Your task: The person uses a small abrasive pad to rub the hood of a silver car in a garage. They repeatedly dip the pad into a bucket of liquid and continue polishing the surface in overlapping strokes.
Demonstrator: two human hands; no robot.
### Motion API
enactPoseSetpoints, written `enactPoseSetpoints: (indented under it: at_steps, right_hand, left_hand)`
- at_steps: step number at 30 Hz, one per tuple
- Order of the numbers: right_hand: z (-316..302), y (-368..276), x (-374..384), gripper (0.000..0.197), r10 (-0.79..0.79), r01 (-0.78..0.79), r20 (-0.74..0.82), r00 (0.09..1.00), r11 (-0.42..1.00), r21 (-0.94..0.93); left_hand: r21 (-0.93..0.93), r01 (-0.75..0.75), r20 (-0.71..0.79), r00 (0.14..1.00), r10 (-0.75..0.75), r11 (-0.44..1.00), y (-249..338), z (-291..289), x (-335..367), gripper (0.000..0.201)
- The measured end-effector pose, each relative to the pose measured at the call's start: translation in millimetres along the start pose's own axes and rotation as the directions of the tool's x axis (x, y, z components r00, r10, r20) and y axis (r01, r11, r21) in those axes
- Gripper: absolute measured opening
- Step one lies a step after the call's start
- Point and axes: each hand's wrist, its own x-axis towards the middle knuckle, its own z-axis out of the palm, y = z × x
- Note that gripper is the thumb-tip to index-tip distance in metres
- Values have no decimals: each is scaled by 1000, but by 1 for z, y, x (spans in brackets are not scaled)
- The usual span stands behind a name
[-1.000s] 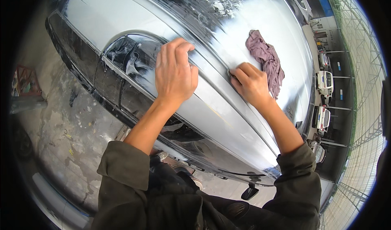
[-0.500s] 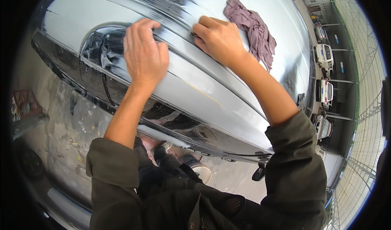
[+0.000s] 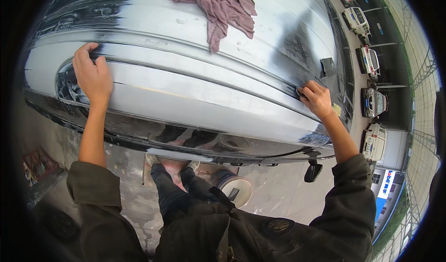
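Observation:
The pale grey car roof, with dark patches and long grooves, lies in front of me. My left hand rests at the roof's side edge beside the small dark rear window, fingers bent and thumb apart. Far to the right, my right hand is closed at the roof groove. Its fingertips pinch a small dark piece, mostly hidden, whose kind I cannot make out. A crumpled mauve cloth lies on the roof between and beyond my hands.
Near the windscreen lie a dark flat pad and a yellowish piece. A side mirror sticks out towards me. By my feet stands a bucket with a dark block at its top. A reddish crate is at left; parked cars line the right.
My right hand has slid far right along the roof groove, away from my left hand. My left hand stays near the rear window. The view has shifted, so the cloth appears farther left.

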Motion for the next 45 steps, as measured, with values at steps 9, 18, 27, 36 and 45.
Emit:
enactPoseSetpoints:
  at_steps: [9, 18, 27, 36, 45]
  right_hand:
    - [-22, -26, -36, 10, 603, -499, -285, 745, 788, 361]
    - [-9, -80, -73, 23, 949, -108, 148, 280, -122, 987]
    - [-11, -139, -91, 36, 917, -196, 314, 246, -271, 943]
    - [-13, -127, -115, 49, 845, -314, 449, 290, -359, 879]
    - [-23, -102, -108, 30, 781, -253, 479, 401, -408, 877]
  left_hand:
    - [201, -272, 320, 926, 199, 941, -14, -4, 12, 46]
    - [-225, -375, 430, 790, 437, 899, 214, 36, -76, 31]
    - [-564, -513, 364, 550, 752, 648, 336, 135, -62, 29]
    - [-520, -527, 452, 497, 740, 672, 300, 119, -32, 31]
    - [-385, -446, 451, 673, 586, 808, 217, 86, -8, 36]
